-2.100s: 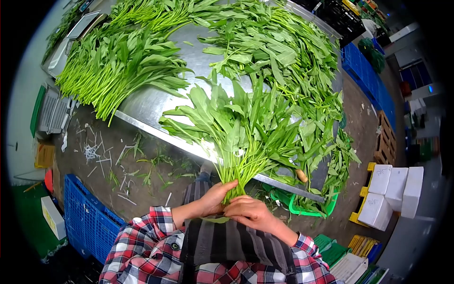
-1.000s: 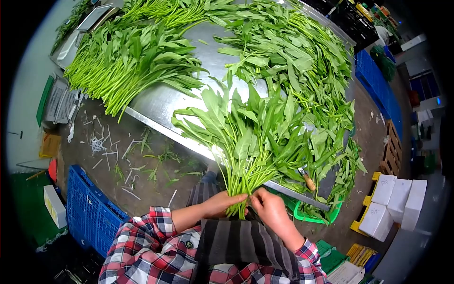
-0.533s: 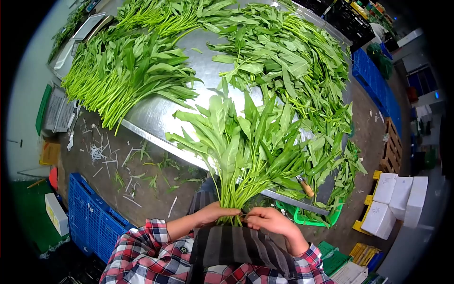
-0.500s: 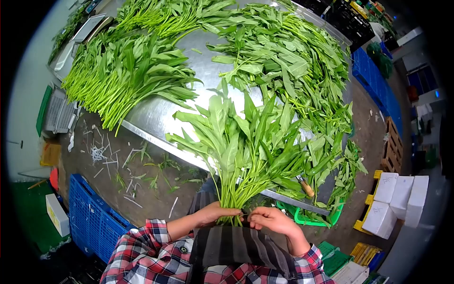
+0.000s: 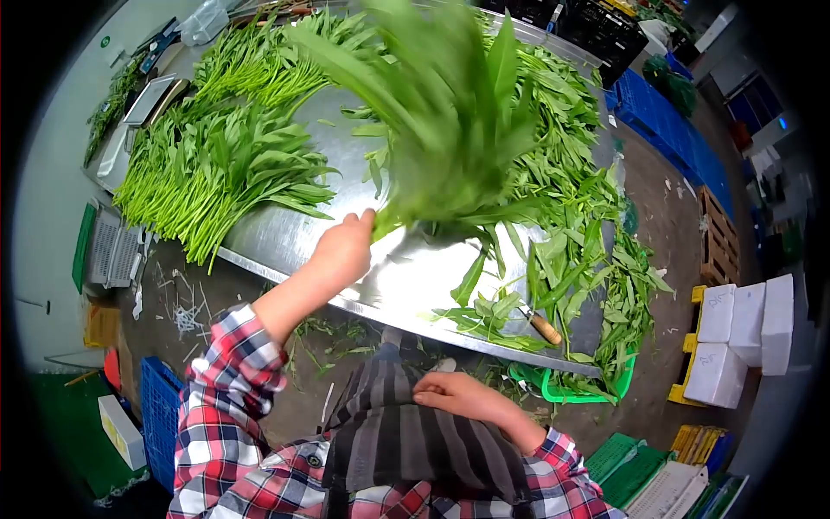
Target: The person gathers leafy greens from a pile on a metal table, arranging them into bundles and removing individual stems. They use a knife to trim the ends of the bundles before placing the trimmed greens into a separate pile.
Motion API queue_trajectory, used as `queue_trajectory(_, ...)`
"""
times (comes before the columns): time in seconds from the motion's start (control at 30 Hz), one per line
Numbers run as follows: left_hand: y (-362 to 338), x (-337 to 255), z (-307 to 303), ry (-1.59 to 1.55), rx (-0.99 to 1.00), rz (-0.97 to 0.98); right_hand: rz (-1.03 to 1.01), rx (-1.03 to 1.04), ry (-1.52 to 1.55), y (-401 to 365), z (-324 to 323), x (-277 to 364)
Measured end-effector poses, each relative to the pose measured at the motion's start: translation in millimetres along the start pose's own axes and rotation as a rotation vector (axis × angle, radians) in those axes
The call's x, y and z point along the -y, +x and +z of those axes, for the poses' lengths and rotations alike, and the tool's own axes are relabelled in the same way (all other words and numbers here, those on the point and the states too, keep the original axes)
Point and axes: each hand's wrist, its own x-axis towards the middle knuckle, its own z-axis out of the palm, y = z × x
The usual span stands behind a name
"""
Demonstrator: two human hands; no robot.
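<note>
My left hand (image 5: pixel 344 251) is closed round the stem end of a leafy green bunch (image 5: pixel 450 130), raised over the metal table (image 5: pixel 389 298); the leaves are blurred by motion. Near my lap, over the striped apron (image 5: pixel 389 441), my right hand (image 5: pixel 458 398) holds nothing, its fingers slightly bent and apart. Bundles of greens with stems toward me (image 5: pixel 216 173) lie on the table's left part. Loose greens (image 5: pixel 571 199) cover its right side. A knife with a wooden handle (image 5: pixel 544 328) rests near the front right edge.
Under the table's right corner is a green basket (image 5: pixel 562 396). White boxes (image 5: pixel 718 372) and a wooden pallet (image 5: pixel 716 238) stand at the right. At the left are a blue crate (image 5: pixel 161 424), a grey crate (image 5: pixel 112 246) and a scale (image 5: pixel 149 99).
My left hand has carried the bunch up and forward from my lap to above the table. My right hand has come away from the stems and its fingers have loosened.
</note>
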Motion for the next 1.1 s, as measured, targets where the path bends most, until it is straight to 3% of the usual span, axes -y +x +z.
queue_trajectory(0.03,-4,-3,9,0.112,0.031,0.021,-0.001,0.023,-0.069,3,1,6)
queue_trajectory(0.13,-41,-30,35,0.253,0.118,0.095,-0.118,-0.028,0.220,19,14,-10)
queue_trajectory(0.17,-52,-39,40,0.267,0.138,0.106,-0.013,0.072,0.499,31,14,-21)
queue_trajectory(0.27,-75,-58,46,0.394,0.151,0.086,0.111,0.029,1.031,36,11,-17)
queue_trajectory(0.37,-94,-68,51,0.324,0.163,0.036,0.131,0.056,1.310,47,17,-23)
queue_trajectory(0.5,-116,-79,51,0.161,0.182,0.000,0.048,0.017,1.458,63,20,-25)
queue_trajectory(0.6,-137,-86,49,-0.138,-0.073,0.134,-0.085,-0.089,1.504,61,23,-18)
queue_trajectory(0.63,-143,-85,51,-0.233,-0.073,0.098,-0.120,-0.079,1.512,54,20,-9)
queue_trajectory(0.73,-146,-89,48,-0.377,-0.307,0.187,-0.326,-0.086,1.293,49,10,6)
queue_trajectory(0.77,-147,-95,41,-0.483,-0.257,0.117,-0.357,-0.052,1.229,51,0,8)
queue_trajectory(0.87,-139,-104,49,-1.489,-0.246,-0.201,-0.374,0.122,1.082,42,-35,20)
queue_trajectory(0.9,-134,-102,45,-1.535,-0.161,-0.283,-0.392,0.190,1.088,42,-39,15)
queue_trajectory(1.0,-126,-88,66,-1.413,0.390,-0.336,-0.280,0.117,0.990,40,-34,-26)
queue_trajectory(1.03,-128,-90,69,-1.427,0.463,-0.330,-0.235,0.112,1.092,38,-27,-39)
queue_trajectory(1.1,-132,-94,74,-1.444,0.611,-0.317,-0.098,0.020,1.008,27,-10,-49)
